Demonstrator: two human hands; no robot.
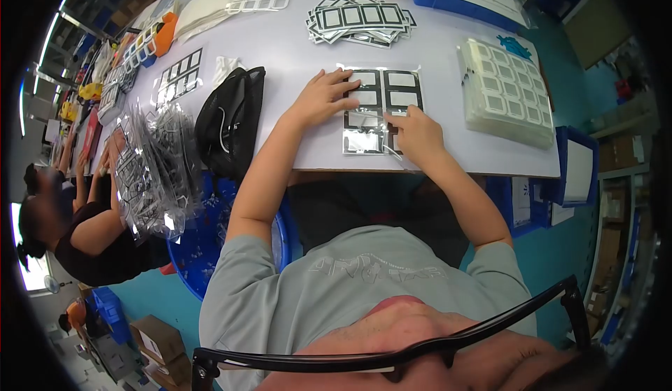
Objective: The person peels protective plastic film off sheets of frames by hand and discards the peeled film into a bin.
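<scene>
In front of me on the white table lies a sheet of black frames with white windows [401, 98], with clear glossy film around its edges. My left hand [325, 98] rests flat on its left side, fingers spread. My right hand [420, 136] is over the lower right part, fingers curled and the index finger pointing to the sheet's middle. A thin pale strip shows by its fingertips; whether it is gripped cannot be told. Beyond the sheet is a loose pile of similar black-framed sheets [360, 18].
On the right stands a stack of white framed pieces [505, 90]; a blue tray [465, 7] lies behind. To the left are a black mesh pouch [231, 121], a heap of clear plastic bags [157, 167] and another framed sheet [180, 77]. Co-workers sit farther left.
</scene>
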